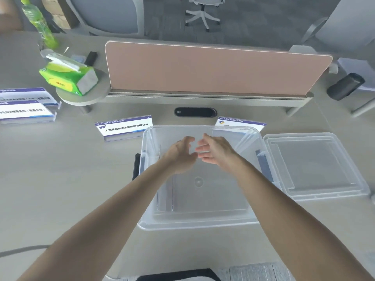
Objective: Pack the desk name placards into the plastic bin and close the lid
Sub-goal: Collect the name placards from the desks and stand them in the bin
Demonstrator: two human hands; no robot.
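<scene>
Both forearms reach over the clear plastic bin (203,218), where the left hand (180,153) and right hand (213,149) hover with each grip loose, fingers spread and empty. The lid (316,165) lies on the bench (60,179) at 3 o'clock of the bin. One placard (123,126) stands at 10 o'clock, another placard (241,122) at 1 o'clock behind the rim, and two more placards (26,106) far off at 9 o'clock.

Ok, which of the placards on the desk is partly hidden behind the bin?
The placard with the yellow-blue logo, behind the bin's far right corner. The others stand in full view to the left.

Both arms outstretched, left hand (181,154) and right hand (213,151) loose-fingered, nearly touching
</scene>
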